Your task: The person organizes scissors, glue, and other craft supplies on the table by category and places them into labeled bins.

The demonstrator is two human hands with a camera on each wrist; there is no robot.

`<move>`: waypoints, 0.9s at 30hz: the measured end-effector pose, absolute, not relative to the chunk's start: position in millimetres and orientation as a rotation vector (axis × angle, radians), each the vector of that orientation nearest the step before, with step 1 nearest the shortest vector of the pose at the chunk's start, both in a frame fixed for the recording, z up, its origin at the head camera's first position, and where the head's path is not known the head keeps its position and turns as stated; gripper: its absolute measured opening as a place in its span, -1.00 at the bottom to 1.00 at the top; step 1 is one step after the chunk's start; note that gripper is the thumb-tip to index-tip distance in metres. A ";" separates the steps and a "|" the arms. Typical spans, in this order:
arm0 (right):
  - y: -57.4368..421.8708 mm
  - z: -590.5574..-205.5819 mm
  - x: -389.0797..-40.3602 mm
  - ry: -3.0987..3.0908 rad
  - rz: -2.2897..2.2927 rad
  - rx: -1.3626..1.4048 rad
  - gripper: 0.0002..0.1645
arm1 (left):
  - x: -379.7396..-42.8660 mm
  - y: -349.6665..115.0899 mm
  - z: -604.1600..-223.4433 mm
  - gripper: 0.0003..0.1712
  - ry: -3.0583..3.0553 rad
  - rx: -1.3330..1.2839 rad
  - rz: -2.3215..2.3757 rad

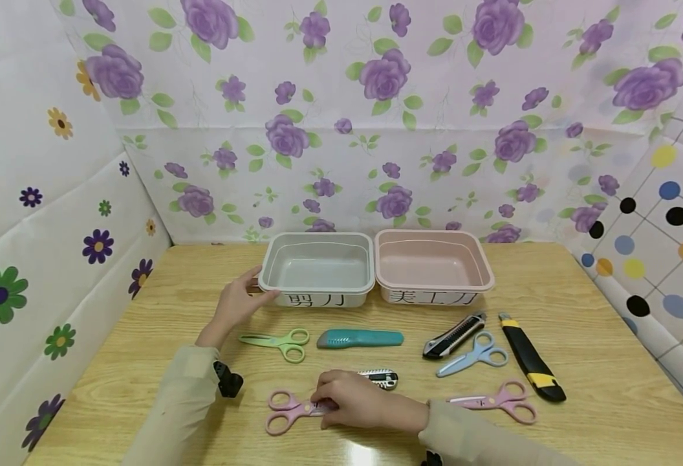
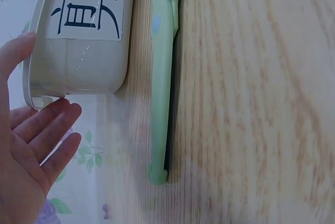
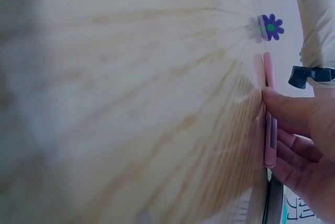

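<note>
In the head view my left hand (image 1: pixel 238 301) rests at the front left corner of a grey bin (image 1: pixel 318 294) labelled 剪刀. Its thumb touches the rim, and the other fingers extend nearly straight beside the corner, as the left wrist view shows. Green scissors (image 1: pixel 283 341) lie just in front of that bin. Near the table's front, my right hand (image 1: pixel 356 401) pinches pink scissors (image 1: pixel 283 414) around the blades, handles pointing left. Those scissors (image 3: pixel 269 153) are at the tabletop in the right wrist view. Behind this hand, a silver utility knife (image 1: pixel 385 378) is partly hidden.
A pink bin (image 1: pixel 434 291) labelled 美工刀 adjoins the grey one. A teal utility knife (image 1: pixel 361 338) lies mid-table. On the right are a black-silver knife (image 1: pixel 453 336), blue scissors (image 1: pixel 475 356), a black-yellow knife (image 1: pixel 530 359) and second pink scissors (image 1: pixel 495 401). Floral cloth (image 1: pixel 341 162) hangs behind.
</note>
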State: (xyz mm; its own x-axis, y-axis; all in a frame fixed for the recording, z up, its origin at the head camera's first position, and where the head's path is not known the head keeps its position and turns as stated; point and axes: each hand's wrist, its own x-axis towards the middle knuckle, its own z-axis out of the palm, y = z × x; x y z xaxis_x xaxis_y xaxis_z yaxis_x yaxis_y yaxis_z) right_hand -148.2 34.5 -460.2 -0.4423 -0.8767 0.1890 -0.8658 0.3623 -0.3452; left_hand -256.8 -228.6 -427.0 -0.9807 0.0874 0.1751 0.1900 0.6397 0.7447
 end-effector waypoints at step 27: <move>34.2 -456.5 -150.1 2.521 -0.532 -1.737 -0.83 | -254.8 -227.6 -426.9 -0.05 -2.750 -0.204 -1.275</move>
